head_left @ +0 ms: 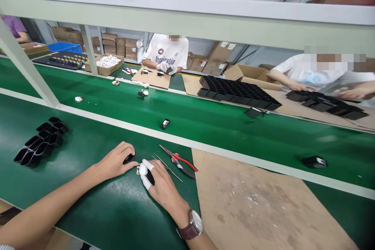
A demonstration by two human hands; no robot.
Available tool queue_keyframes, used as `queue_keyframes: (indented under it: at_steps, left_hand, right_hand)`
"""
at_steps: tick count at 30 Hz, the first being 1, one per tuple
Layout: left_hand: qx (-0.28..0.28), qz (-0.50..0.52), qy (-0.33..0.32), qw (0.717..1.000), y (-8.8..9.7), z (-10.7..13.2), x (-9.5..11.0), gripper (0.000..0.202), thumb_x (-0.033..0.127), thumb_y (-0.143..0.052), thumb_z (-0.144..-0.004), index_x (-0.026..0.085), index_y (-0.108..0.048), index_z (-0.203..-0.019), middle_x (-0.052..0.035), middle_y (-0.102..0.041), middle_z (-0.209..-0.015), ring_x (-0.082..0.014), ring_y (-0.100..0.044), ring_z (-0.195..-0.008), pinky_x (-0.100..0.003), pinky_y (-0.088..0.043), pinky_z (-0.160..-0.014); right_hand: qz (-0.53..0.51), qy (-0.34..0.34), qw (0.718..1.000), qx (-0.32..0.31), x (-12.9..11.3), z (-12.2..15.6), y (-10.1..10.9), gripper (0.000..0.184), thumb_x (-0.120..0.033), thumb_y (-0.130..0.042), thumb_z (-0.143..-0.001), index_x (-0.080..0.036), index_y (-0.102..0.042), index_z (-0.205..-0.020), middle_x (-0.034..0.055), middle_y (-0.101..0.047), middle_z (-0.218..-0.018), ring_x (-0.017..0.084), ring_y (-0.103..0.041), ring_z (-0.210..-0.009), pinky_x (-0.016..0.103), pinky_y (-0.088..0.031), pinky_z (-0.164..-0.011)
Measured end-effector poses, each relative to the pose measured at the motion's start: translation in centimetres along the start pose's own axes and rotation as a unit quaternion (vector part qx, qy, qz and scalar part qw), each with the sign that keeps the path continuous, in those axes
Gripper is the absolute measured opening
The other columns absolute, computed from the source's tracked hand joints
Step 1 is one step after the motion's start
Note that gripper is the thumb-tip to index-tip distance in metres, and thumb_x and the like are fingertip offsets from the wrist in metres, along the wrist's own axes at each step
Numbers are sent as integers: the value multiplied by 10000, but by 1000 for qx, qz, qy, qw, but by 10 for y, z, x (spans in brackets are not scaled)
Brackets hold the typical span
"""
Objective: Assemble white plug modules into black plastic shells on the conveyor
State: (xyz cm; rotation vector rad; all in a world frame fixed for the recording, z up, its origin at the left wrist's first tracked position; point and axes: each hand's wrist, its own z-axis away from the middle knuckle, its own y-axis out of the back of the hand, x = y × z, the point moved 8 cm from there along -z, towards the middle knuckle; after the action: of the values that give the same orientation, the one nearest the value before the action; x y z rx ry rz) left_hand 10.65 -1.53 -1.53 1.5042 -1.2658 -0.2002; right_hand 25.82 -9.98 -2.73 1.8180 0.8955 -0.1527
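Observation:
My left hand [117,161] is closed around a small black casing [129,158], mostly hidden by the fingers. White finger covers sit on the thumb and a finger of my right hand [164,185], which pinches a round white part [143,169]. At that part's left edge shows a small piece like a circuit board, close to my left thumb. Just beyond my right hand lie metal tweezers [167,168] and long-nose pliers [178,160] with red and black handles.
Black open casings [41,142] stand in a cluster at left. Cardboard [252,203] covers the bench at right. A green conveyor [199,115] carries scattered parts, including a black casing [165,124]. Two co-workers [165,54] sit across it, and a shelf beam [187,15] spans overhead.

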Motion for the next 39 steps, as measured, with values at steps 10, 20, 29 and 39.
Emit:
queue_keyframes:
  at_steps: [10, 20, 29, 39]
  left_hand:
    - [-19, 121, 81, 989, 10, 12, -19, 791, 380, -856, -857, 309, -455, -1535, -136, -596, -1455, -283, -678, -1186, -447, -618, -998]
    - [-43, 118, 34, 992, 12, 12, -18, 591, 29, -454, -973, 352, -646, -1429, -81, -519, -1579, -278, -548, -1427, -504, -505, -1182]
    - [-35, 102, 63, 992, 15, 13, -23, 729, 277, -736, -947, 313, -419, -1603, -132, -489, -1600, -325, -498, -1479, -514, -458, -1229]
    - [-55, 133, 47, 988, -11, 16, -7, 743, 296, -739, -982, 357, -358, -1616, -96, -661, -1388, -282, -598, -1304, -508, -541, -1104]
  right_hand:
    - [68, -24, 997, 1, -3, 1, 4, 496, -130, -512, -1028, -187, -427, -1513, 133, -667, -1228, 298, -644, -1099, 521, -615, -947]
    - [61, -1, 998, -6, -6, -3, 5, 475, -60, -493, -985, -206, -489, -1437, 130, -641, -1309, 301, -602, -1216, 547, -569, -1060]
    - [56, -9, 998, 40, -7, -5, 12, 337, -99, -519, -1005, -200, -525, -1326, 106, -655, -1125, 279, -613, -1034, 487, -606, -890]
    - [28, 32, 985, 167, -24, -3, 37, 495, -90, -607, -978, -182, -485, -1448, 140, -647, -1178, 280, -617, -1103, 500, -606, -921]
